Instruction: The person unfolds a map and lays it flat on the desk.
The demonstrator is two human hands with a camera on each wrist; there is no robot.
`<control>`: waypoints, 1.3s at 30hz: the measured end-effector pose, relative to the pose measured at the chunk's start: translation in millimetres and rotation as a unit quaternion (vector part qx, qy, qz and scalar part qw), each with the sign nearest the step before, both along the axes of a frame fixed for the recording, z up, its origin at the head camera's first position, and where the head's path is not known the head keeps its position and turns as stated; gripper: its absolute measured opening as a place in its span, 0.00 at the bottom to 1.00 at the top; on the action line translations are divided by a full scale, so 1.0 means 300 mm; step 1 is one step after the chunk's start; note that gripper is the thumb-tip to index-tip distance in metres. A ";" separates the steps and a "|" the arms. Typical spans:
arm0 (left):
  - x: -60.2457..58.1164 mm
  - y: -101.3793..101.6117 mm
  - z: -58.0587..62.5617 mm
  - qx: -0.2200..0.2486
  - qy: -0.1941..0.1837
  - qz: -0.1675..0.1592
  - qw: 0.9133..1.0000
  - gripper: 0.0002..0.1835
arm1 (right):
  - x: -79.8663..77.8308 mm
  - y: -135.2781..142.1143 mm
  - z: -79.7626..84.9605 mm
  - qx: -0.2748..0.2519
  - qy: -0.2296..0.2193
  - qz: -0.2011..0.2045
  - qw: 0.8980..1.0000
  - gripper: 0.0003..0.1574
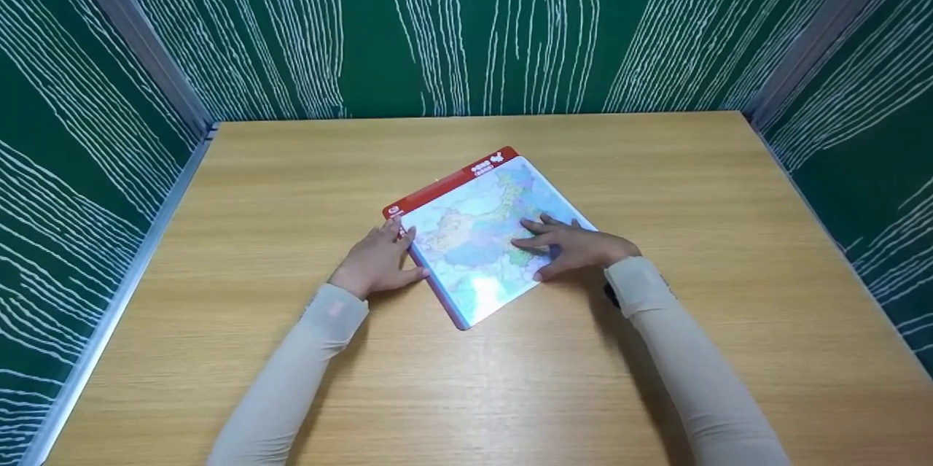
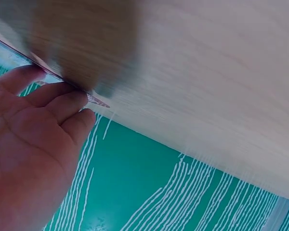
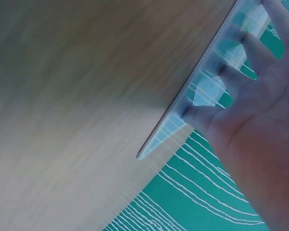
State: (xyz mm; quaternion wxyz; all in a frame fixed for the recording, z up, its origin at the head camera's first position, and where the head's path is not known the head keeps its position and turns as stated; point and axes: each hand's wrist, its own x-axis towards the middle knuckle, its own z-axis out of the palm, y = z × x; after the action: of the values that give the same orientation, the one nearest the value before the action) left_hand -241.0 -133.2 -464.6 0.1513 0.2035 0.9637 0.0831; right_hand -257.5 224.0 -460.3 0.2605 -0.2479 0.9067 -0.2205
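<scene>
A flat, glossy map board [image 1: 466, 233] lies tilted on the table, with a red band [image 1: 444, 185] along its upper left edge and a pale coloured map below. My left hand [image 1: 377, 258] rests at its left corner, with fingertips on the border and the thumb against the side edge. In the left wrist view those fingers [image 2: 70, 103] bend slightly at the board's thin edge. Spread over the right part of the map is my right hand [image 1: 579, 246], its fingertips touching the surface. The right wrist view shows the separated fingers [image 3: 233, 79] on the shiny board [image 3: 207, 89].
The wooden table [image 1: 219, 269] reaches out on all sides of the board. Green panels with white wavy lines [image 1: 466, 28] stand behind it and to both sides, joined by grey corner posts [image 1: 138, 28]. Bright glare [image 1: 485, 291] covers the map's lower part.
</scene>
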 end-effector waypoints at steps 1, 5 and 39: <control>0.002 0.000 -0.002 0.000 0.004 -0.002 1.000 0.48 | -0.002 0.001 -0.001 -0.004 0.000 0.004 1.000 0.47; 0.005 0.004 -0.013 -0.008 0.018 -0.011 1.000 0.47 | -0.007 0.007 -0.004 -0.016 -0.001 0.013 1.000 0.47; -0.077 0.000 0.027 0.043 0.028 0.006 0.999 0.38 | 0.189 -0.143 0.019 -0.021 0.102 -0.092 0.990 0.46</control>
State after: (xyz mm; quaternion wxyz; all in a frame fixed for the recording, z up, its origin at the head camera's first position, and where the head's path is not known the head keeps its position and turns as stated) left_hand -264.1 -133.2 -456.6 0.1152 0.2059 0.9644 0.1195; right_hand -200.9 181.1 -454.6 0.1397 -0.1900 0.9426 -0.2364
